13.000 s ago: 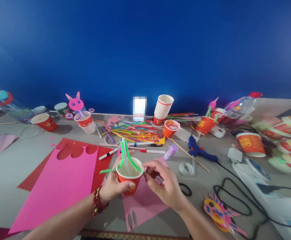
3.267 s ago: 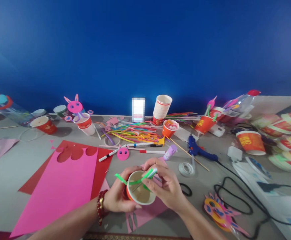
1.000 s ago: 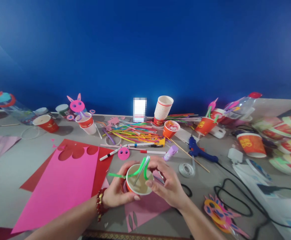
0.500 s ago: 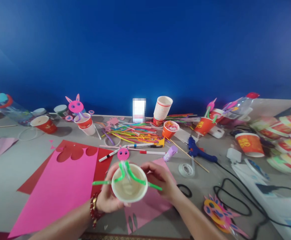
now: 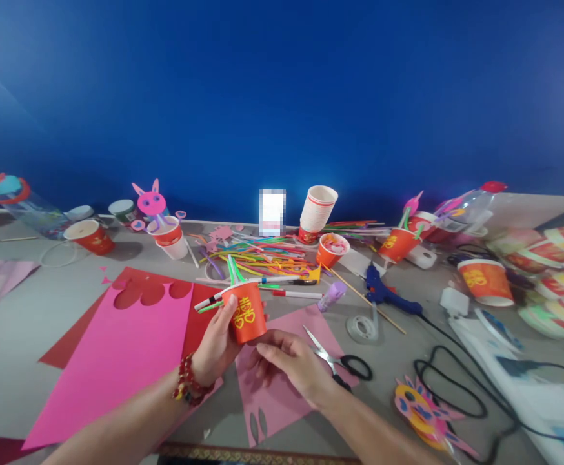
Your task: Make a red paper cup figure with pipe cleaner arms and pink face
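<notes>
My left hand (image 5: 219, 345) is wrapped round an orange paper cup (image 5: 248, 323) with yellow lettering, thumb on its near side. The cup is almost upright, slightly tilted. Green straw-like strips (image 5: 234, 270) rise above its rim, and another green end sticks out at the left. The inside of the cup is hidden, and no pink head shows above it. Just under the cup's base is my right hand (image 5: 286, 361), with fingers curled and thumb close to the forefinger. Whatever it pinches there is too small to make out. Scissors (image 5: 328, 352) lie beside it on pink paper (image 5: 282, 407).
Pink and red sheets (image 5: 151, 349) cover the left. Behind the cup lie markers (image 5: 294, 294) and a pile of coloured sticks (image 5: 262, 255). A blue glue gun (image 5: 388, 294), tape roll (image 5: 362, 328) and black cable (image 5: 449, 361) occupy the right. A stack of cups (image 5: 318, 210) leans at the back.
The cup has turned from showing its open mouth to showing its printed side. The pink head has gone from sight. My right hand has moved from the rim side to below the base, uncovering the scissors.
</notes>
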The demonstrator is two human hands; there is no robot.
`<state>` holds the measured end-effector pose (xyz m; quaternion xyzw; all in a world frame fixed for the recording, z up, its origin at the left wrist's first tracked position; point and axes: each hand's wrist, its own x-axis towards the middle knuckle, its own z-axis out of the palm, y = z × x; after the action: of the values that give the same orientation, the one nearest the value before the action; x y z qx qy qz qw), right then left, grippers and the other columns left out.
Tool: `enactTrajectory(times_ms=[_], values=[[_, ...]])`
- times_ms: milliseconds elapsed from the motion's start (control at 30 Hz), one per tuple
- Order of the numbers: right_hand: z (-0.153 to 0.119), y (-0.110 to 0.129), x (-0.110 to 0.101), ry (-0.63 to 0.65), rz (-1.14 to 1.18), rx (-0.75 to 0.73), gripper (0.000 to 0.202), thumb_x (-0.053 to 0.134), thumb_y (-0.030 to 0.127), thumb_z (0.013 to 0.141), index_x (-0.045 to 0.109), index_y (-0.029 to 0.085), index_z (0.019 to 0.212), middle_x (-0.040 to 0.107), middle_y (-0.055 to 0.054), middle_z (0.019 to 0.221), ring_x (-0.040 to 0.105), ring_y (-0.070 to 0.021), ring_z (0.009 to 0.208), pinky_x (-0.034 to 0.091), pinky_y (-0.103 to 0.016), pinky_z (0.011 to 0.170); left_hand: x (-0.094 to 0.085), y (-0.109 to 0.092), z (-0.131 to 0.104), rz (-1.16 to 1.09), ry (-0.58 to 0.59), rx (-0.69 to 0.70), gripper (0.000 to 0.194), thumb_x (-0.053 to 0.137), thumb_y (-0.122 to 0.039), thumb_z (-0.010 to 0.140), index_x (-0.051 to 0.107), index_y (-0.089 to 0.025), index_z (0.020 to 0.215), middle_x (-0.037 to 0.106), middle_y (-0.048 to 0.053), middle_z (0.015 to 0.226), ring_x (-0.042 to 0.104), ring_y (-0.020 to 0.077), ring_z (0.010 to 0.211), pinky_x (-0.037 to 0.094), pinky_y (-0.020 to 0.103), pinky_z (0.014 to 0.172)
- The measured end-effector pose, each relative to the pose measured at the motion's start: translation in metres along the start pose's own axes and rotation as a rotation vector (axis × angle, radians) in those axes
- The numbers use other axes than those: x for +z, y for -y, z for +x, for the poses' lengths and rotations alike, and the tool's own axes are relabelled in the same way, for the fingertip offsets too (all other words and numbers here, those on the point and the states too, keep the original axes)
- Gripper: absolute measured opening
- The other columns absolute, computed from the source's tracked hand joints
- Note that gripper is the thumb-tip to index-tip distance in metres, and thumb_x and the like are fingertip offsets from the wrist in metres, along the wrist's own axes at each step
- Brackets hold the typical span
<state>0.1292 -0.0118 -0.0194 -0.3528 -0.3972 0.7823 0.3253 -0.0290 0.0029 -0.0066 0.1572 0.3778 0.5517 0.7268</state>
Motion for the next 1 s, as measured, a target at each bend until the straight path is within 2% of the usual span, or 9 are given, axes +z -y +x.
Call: enactTrajectory(times_ms=[133, 300, 533, 633, 833, 1000], values=[[0.0, -0.002, 0.003, -0.043, 0.112, 0.036, 0.046, 0.078, 0.055, 0.075, 0.07, 0.011, 0.085, 0.074, -0.008, 0.072, 0.061, -0.0107, 0.052, 0.048, -0.022, 0.051, 0.0, 0.006, 0.0, 0.027, 0.003, 0.088, 0.045, 0.079, -0.05, 0.076, 0.069, -0.013, 0.101, 0.077, 0.011, 0.093, 0.073, 0.0304, 0.095, 0.058, 0.043, 0.087], [0.0, -0.007, 0.005, -0.085, 0.165, 0.048, 0.049, 0.084, 0.056, 0.067, 0.073, 0.011, 0.081, 0.07, -0.004, 0.063, 0.056, -0.0088, 0.048, 0.045, -0.021, 0.05, -0.006, 0.016, -0.002, 0.141, 0.081, 0.219, 0.056, 0.079, -0.049, 0.075, 0.065, -0.016, 0.118, 0.076, 0.012, 0.1, 0.071, 0.0319, 0.099, 0.057, 0.044, 0.088], [-0.001, -0.007, 0.007, -0.035, 0.113, -0.007, 0.047, 0.083, 0.057, 0.068, 0.074, 0.011, 0.076, 0.068, -0.004, 0.059, 0.059, -0.0106, 0.047, 0.045, -0.021, 0.048, -0.027, 0.021, -0.007, 0.317, 0.097, 0.411, 0.072, 0.081, -0.042, 0.073, 0.052, -0.024, 0.137, 0.071, 0.01, 0.117, 0.06, 0.0313, 0.121, 0.042, 0.046, 0.108], [-0.001, -0.007, 0.006, -0.018, 0.073, -0.011, 0.046, 0.082, 0.057, 0.07, 0.075, 0.012, 0.077, 0.07, -0.005, 0.062, 0.063, -0.0126, 0.049, 0.047, -0.022, 0.05, -0.031, 0.021, -0.009, 0.347, 0.103, 0.462, 0.077, 0.081, -0.041, 0.072, 0.048, -0.025, 0.14, 0.067, 0.011, 0.124, 0.056, 0.0319, 0.125, 0.04, 0.046, 0.11], [0.0, -0.015, 0.004, 0.009, 0.014, 0.033, 0.051, 0.082, 0.061, 0.067, 0.075, 0.01, 0.075, 0.071, -0.006, 0.063, 0.065, -0.0136, 0.051, 0.047, -0.022, 0.051, -0.027, 0.015, -0.011, 0.339, 0.18, 0.497, 0.08, 0.079, -0.045, 0.074, 0.044, -0.027, 0.143, 0.065, 0.011, 0.129, 0.054, 0.0321, 0.127, 0.039, 0.047, 0.111], [0.001, -0.018, 0.003, 0.029, -0.04, 0.045, 0.05, 0.082, 0.06, 0.067, 0.077, 0.011, 0.076, 0.07, -0.005, 0.063, 0.059, -0.0103, 0.046, 0.045, -0.021, 0.048, -0.029, 0.013, -0.013, 0.364, 0.197, 0.469, 0.081, 0.081, -0.046, 0.07, 0.048, -0.025, 0.141, 0.064, 0.012, 0.13, 0.051, 0.0342, 0.13, 0.036, 0.048, 0.113]])
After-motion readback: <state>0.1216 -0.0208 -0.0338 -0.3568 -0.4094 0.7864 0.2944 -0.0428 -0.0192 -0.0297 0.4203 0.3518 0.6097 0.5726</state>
